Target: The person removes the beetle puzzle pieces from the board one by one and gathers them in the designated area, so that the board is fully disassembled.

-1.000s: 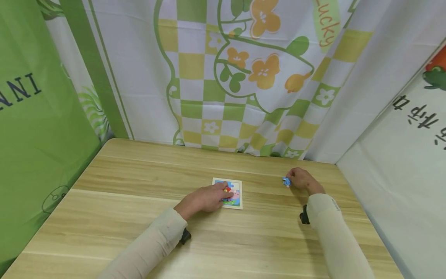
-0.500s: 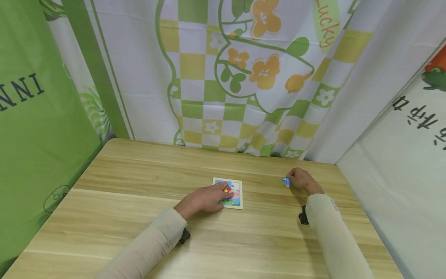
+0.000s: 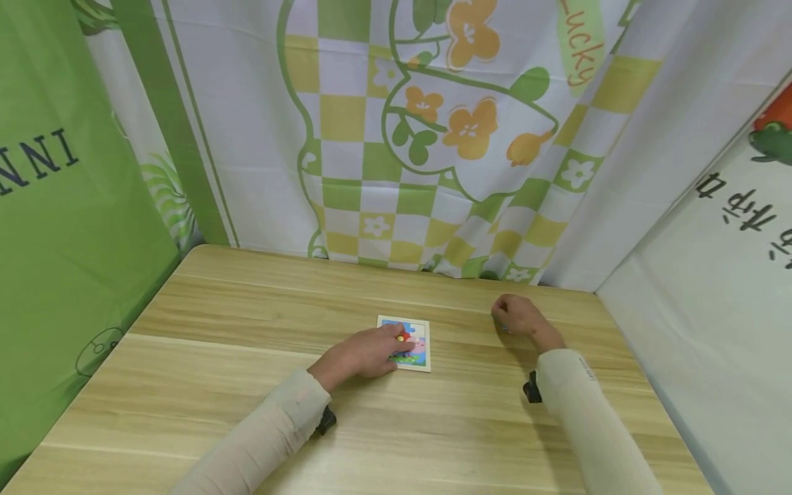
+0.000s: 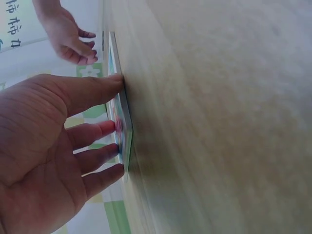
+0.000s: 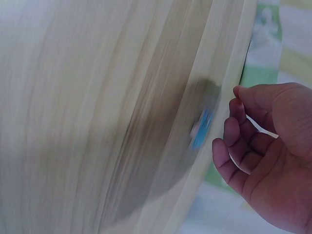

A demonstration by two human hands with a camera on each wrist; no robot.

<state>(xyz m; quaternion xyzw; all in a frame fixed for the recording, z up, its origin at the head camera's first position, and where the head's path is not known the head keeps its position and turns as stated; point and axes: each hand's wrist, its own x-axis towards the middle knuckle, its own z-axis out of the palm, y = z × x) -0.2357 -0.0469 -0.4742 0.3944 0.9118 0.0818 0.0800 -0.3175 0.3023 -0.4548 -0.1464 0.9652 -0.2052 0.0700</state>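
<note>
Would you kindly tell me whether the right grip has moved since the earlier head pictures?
Yes, in the head view the right grip has shifted slightly left, away from the far right corner of the wooden table.

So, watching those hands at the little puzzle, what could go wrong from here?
The small blue piece lies on the table, not held, just beneath the right grip; a clumsy reach might knock it away. In the head view, that hand covers most of the piece, so the person could fumble the pickup. The left grip touches the picture puzzle; pressing sideways might make it slide.
</note>
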